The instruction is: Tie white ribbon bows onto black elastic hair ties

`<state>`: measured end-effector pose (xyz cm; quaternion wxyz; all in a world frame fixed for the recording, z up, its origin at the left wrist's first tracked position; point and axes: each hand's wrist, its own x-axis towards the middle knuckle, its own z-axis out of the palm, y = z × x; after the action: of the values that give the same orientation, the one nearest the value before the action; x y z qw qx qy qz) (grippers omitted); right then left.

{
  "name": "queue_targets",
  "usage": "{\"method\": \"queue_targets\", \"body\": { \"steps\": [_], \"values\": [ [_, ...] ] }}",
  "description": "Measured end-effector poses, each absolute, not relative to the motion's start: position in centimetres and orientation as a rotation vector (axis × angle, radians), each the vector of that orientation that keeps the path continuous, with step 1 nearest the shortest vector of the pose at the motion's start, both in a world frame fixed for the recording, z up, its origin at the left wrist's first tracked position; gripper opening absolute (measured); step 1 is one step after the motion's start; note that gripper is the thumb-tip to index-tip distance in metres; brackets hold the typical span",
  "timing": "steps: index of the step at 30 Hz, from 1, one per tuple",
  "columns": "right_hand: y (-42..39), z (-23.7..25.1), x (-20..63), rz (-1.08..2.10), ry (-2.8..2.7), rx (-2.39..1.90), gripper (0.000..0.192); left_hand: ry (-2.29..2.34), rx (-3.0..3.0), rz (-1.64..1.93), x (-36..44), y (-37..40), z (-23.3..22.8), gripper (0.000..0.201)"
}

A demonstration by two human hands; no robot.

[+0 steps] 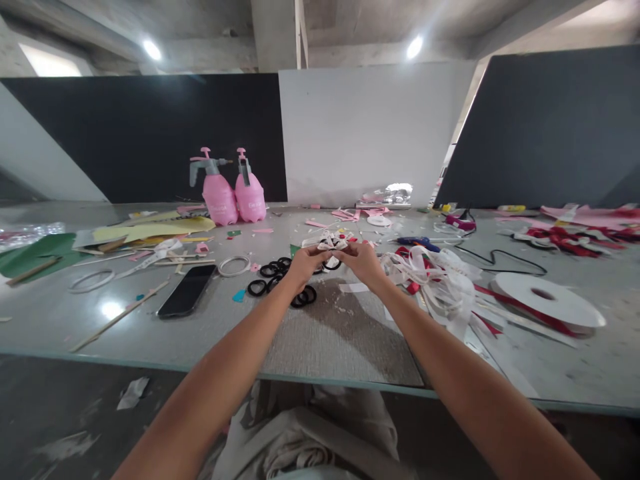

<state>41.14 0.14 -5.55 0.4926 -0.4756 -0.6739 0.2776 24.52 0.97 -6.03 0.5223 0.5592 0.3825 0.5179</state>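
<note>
- Hands meet at the centre of the frame, above the table point(60, 320): the left hand point(301, 265) and right hand point(364, 262) are both closed in a pinch on a small white ribbon bow point(331, 244), one from each side.
- Bow is held just over the table, and a black hair tie point(332, 265) hangs under it between the two hands.
- More black ties point(269, 271) lie in a loose cluster left of and below the left hand, touching one another.
- A grey mat point(335, 333) lies under the forearms at lower centre.
- A phone point(187, 291) lies face up at left centre, well apart from the hands.
- Two pink spray bottles point(234, 190) stand upright side by side at upper left, against the black board.
- A heap of white ribbon point(435, 277) sits just right of the right hand; a white ribbon spool point(547, 300) lies flat further right.
- A glue gun point(417, 243) lies beyond the heap, with a black cord near it.
- Paper scraps, sticks and green and yellow sheets litter the left side.
</note>
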Motion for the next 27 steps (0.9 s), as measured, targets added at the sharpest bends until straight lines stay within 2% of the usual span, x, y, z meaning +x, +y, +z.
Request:
{"method": "queue_targets", "body": {
  "steps": [11,18,23,27],
  "values": [
    [0.2,-5.3,41.7,0.615,-1.673,-1.243,0.042,0.868,1.499,1.214,24.2,1.5,-6.4,0.036],
    [0.1,-5.4,41.3,0.475,-1.784,-1.260,0.030,0.994,1.787,1.230,23.9,1.3,-6.1,0.036],
    [-0.1,-5.3,40.6,0.357,-1.754,-1.268,0.030,0.994,1.693,1.285,24.1,1.8,-6.4,0.036],
    [0.1,-5.6,40.5,0.462,-1.683,-1.260,0.033,1.002,1.564,1.286,24.3,1.6,-6.6,0.038]
  ]
}}
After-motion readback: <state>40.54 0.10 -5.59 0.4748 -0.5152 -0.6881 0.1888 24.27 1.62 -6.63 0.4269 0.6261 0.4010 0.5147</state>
